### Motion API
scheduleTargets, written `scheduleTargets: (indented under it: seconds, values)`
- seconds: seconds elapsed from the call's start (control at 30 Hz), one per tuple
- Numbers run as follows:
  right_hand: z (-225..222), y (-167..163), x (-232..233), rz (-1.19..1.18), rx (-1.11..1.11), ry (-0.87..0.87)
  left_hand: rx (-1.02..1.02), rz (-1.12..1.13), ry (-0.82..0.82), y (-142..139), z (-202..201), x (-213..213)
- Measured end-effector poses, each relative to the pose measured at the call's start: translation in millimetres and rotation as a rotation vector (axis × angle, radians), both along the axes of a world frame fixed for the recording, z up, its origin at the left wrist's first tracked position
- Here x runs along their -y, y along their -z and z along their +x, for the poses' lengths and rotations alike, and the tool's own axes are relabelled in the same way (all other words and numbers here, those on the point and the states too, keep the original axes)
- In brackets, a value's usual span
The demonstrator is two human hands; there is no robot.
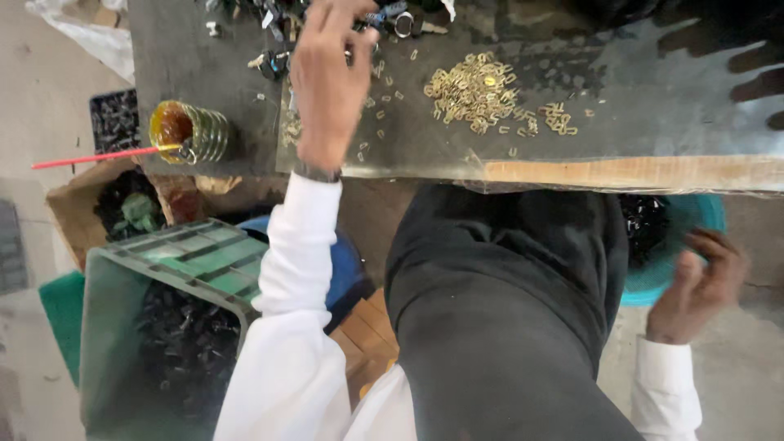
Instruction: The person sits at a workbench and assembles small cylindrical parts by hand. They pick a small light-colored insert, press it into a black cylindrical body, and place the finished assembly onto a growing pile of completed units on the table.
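Left hand (327,82): raised over the table's far edge, fingers bent into dark small parts (278,61); whether it holds one, cannot tell.
Right hand (698,286): low beside the table's near edge, loosely curled, empty, at a teal basin (686,237).
Brass clips (474,90): heaped mid-table; probably light, stiff, best pinched singly.
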State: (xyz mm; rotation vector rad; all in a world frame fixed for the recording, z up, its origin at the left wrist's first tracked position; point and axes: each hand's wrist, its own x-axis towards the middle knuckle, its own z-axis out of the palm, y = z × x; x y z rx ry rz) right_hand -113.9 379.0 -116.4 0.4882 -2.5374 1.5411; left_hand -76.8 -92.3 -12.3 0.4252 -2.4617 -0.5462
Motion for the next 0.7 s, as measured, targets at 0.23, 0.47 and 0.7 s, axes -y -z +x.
scheduleTargets:
  seconds: [0.23, 0.47, 0.7]
  values:
    - [11, -71, 72, 0.003, -0.042, -0.254, 0.055, -0.273, 0.014, 11, -31, 9]
    - [10, -121, 129, -0.052, -0.156, -0.324, -0.062, 0.2, 0.228, -52, 13, -86]
    - [20, -95, 129, -0.33, 0.639, -0.672, 0.064, 0.6, 0.458, -57, 30, -152]
